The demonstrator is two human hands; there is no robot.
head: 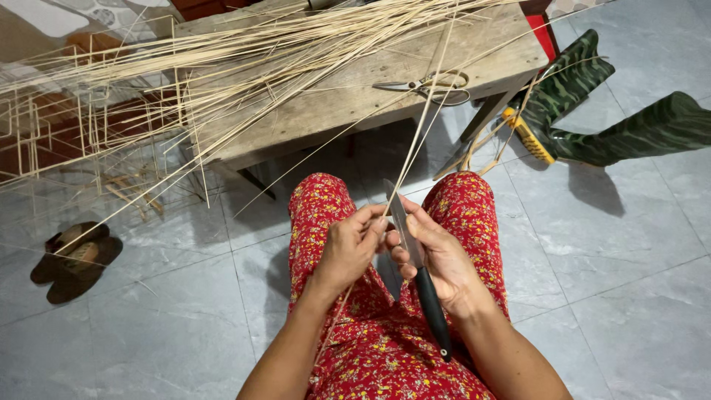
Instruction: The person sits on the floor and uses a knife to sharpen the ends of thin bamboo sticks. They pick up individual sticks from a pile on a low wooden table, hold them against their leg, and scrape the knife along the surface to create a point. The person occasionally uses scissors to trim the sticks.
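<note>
A thin pale strip (412,152) of cane or bamboo is the thing in hand. Its long axis runs steeply up the frame, from the lap in the lower middle, between the two hands, and on toward the upper right, where it crosses the wooden surface (333,104) and passes over the scissors (433,85). A lower tail of it slants down to the left past the left wrist.

The left hand (348,248) is closed on the strip, fingertips pinching it at frame centre. The right hand (444,259) is clamped on a knife (418,274) with a black handle; the blade points up and slightly left, lying nearly along the strip and meeting it just beside the left fingertips. The two hands touch or nearly touch, so neither is clearly the nearer one; both sit at the strip's near part, with most of its length stretching away from them.

Under them are knees in red flowered cloth (459,204). On the surface, upper left, lies a loose spread of similar strips (222,67). Green rubber boots (578,81) lie on the tiled floor at the upper right, brown sandals (74,259) at the left.
</note>
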